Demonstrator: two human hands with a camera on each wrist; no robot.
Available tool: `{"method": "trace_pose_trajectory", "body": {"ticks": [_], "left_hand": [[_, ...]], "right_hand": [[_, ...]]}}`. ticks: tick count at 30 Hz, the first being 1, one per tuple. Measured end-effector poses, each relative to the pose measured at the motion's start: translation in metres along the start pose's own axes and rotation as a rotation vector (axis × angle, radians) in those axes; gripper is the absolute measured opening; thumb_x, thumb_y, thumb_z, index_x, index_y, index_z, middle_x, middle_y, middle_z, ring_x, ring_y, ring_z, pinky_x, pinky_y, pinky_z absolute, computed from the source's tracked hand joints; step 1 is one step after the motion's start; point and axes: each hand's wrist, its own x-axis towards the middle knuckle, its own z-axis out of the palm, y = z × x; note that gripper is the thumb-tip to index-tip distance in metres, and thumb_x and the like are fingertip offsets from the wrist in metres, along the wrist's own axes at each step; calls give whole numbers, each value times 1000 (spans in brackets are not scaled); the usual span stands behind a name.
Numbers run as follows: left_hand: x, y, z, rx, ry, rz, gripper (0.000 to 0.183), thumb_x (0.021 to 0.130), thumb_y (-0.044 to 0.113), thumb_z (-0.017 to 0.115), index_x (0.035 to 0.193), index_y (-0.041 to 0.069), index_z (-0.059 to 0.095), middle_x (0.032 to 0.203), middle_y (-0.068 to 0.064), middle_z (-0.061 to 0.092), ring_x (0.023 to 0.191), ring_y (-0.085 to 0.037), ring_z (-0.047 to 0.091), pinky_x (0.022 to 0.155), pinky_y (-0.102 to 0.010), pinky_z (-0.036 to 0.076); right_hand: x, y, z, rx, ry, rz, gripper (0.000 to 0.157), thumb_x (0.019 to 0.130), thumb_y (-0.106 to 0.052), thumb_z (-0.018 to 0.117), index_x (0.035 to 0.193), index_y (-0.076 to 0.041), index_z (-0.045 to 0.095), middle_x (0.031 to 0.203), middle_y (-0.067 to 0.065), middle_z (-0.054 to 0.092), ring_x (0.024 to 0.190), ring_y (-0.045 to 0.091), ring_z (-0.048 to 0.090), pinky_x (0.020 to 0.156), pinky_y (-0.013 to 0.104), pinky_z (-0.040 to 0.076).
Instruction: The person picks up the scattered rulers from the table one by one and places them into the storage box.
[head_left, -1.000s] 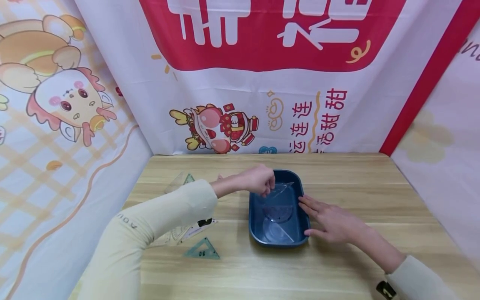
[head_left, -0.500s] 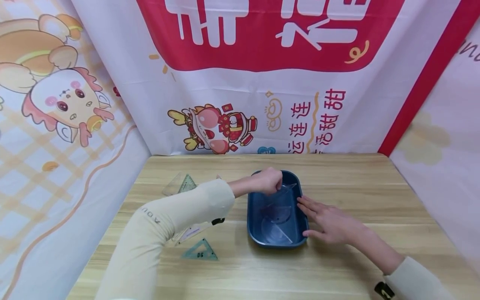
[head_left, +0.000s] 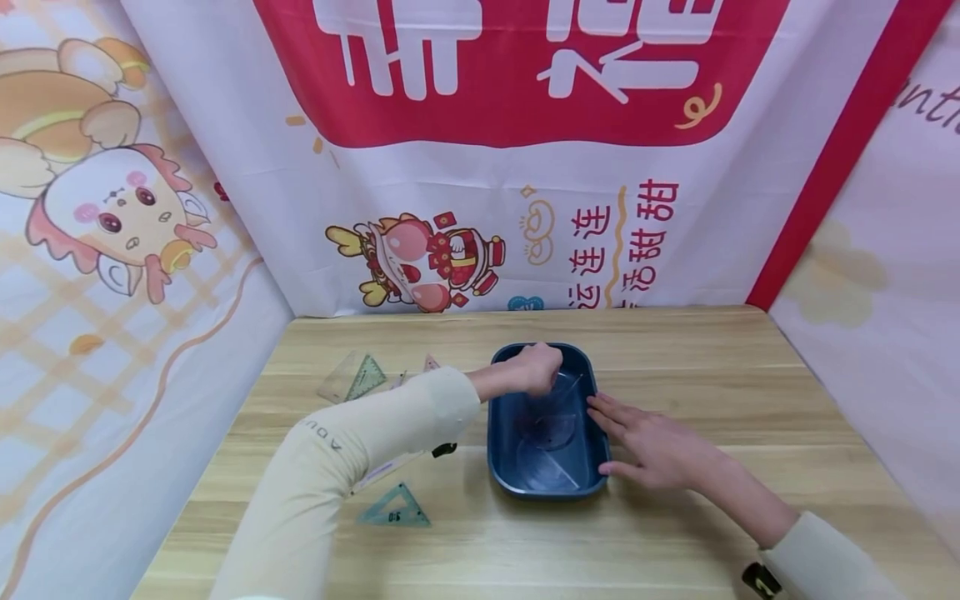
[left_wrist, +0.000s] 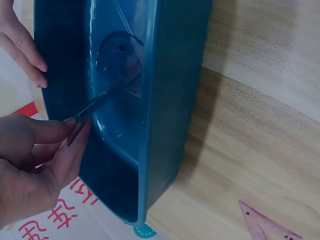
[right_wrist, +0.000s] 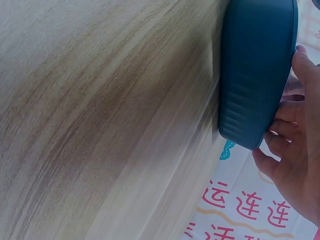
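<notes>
Left fingers (left_wrist: pixel 67 165) moved farther over blue box (left_wrist: pixel 172 100)

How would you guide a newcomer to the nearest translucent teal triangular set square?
In the head view, find the blue rectangular container on the wood-grain table. Left of its near end lies the teal set square. Unlike the translucent green triangle farther back, it has bold dark marking below its cut-out.

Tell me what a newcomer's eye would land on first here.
Probably the big red panel with white characters behind the table, then the cartoon animal at the far left. On the table, the dark blue bin comes next: the left hand pinches a thin piece over its far end, and the right hand touches its right side.
</notes>
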Motion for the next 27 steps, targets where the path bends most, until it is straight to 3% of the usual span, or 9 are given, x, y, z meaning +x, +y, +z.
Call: {"method": "trace_pose_trajectory", "body": {"ticks": [6, 11, 17, 20, 24, 27], "left_hand": [[6, -2, 9, 29, -3, 4, 18, 93, 1, 62, 78, 11, 60, 68, 4, 53, 61, -10, 52, 53, -20, 41], [7, -1, 11, 23, -20, 23, 16, 93, 3, 64, 81, 11, 59, 71, 2, 55, 63, -11, 55, 54, -20, 43], [4, -3, 5, 60, -60, 18, 4, 95, 6, 63, 96, 10, 65, 82, 1, 59, 71, -12, 57, 59, -22, 45], [-1, -7, 0, 79, -84, 33, 15, 95, 8, 63, 109, 8, 67, 95, -1, 65, 80, -12, 60, 67, -23, 50], [-8, -12, -8, 105, -126, 92, 29, 94, 11, 65, 123, 7, 66, 116, -5, 68, 96, -13, 63, 82, -25, 55], [-15, -16, -15, 126, -135, 169, 31, 95, 14, 66, 124, 6, 66, 121, -7, 69, 106, -16, 64, 90, -27, 55]], "right_hand": [[1, -1, 0, -6, -16, -4, 82, 95, -63, 50, 152, -7, 39, 163, 12, 30, 149, 31, 33, 109, 50, 46], [1, 0, -1, 10, -33, 9, 82, 95, -63, 51, 153, -7, 37, 164, 12, 27, 150, 31, 32, 110, 51, 44], [1, -2, -2, 34, -47, 26, 83, 94, -62, 53, 154, -7, 36, 165, 12, 26, 150, 31, 31, 110, 53, 44], [1, -2, -3, 42, -53, 29, 83, 94, -62, 52, 154, -7, 36, 165, 12, 25, 150, 32, 30, 110, 53, 43], [2, -3, -3, 44, -49, 22, 82, 95, -61, 53, 154, -6, 36, 165, 13, 25, 150, 32, 30, 111, 54, 43], [1, -2, -3, 41, -41, 22, 82, 95, -61, 53, 153, -6, 36, 165, 13, 25, 150, 32, 30, 111, 54, 43]]}}
